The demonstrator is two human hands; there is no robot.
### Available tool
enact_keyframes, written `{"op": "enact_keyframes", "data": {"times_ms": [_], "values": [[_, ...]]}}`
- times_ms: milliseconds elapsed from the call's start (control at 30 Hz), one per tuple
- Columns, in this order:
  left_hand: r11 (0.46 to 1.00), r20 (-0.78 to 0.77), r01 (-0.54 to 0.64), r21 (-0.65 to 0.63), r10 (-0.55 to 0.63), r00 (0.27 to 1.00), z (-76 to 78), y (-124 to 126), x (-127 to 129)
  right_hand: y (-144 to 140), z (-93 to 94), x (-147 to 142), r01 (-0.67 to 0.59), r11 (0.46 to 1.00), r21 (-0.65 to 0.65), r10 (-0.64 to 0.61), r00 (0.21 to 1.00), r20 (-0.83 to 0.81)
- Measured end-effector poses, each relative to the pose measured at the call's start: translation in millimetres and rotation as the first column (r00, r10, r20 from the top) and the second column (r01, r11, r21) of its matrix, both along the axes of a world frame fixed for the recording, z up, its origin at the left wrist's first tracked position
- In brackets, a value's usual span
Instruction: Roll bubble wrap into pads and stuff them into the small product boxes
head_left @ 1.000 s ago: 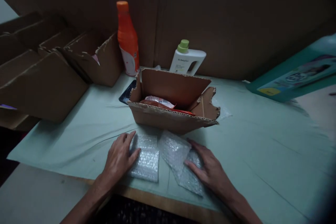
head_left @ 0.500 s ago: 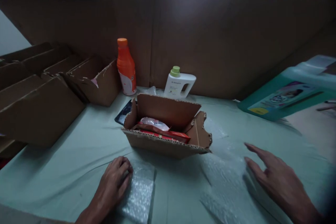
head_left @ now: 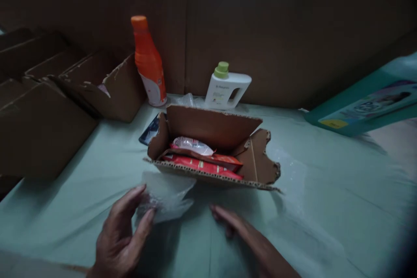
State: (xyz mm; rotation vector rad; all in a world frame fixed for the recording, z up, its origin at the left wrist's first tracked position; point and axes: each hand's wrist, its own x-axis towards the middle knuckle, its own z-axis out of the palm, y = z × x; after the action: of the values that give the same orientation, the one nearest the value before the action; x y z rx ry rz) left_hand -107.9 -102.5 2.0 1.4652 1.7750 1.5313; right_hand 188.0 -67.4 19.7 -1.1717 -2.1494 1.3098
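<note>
My left hand (head_left: 121, 234) pinches a clear bubble-wrap piece (head_left: 171, 202) between thumb and fingers, lifted a little off the cloth in front of an open cardboard box (head_left: 211, 124). My right hand (head_left: 243, 231) hovers to the right of the wrap, palm inward, fingers stretched out and slightly blurred; it holds nothing. Inside the box lie a red packet (head_left: 202, 165) along the near wall and a clear plastic packet (head_left: 192, 144) behind it. Another bubble-wrap sheet (head_left: 302, 230) lies flat on the cloth at the right.
Behind the box stand an orange bottle (head_left: 148, 61) and a white jug with a green cap (head_left: 224, 89). A dark phone-like slab (head_left: 150, 132) lies by the box's left end. Cardboard bins (head_left: 48, 130) fill the left; a large teal bottle (head_left: 365, 104) leans at the right.
My left hand has taken hold of the bubble-wrap piece and raised it from the cloth. My right hand has moved left from the loose sheet toward the middle. The view has tilted down.
</note>
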Motion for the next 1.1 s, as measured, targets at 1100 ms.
{"op": "enact_keyframes", "data": {"times_ms": [1100], "values": [[0.902, -0.094, 0.002, -0.432, -0.047, 0.995, -28.6, -49, -39, -29, -8.0, 56, 0.382, 0.561, 0.734, -0.55, 0.835, -0.015]]}}
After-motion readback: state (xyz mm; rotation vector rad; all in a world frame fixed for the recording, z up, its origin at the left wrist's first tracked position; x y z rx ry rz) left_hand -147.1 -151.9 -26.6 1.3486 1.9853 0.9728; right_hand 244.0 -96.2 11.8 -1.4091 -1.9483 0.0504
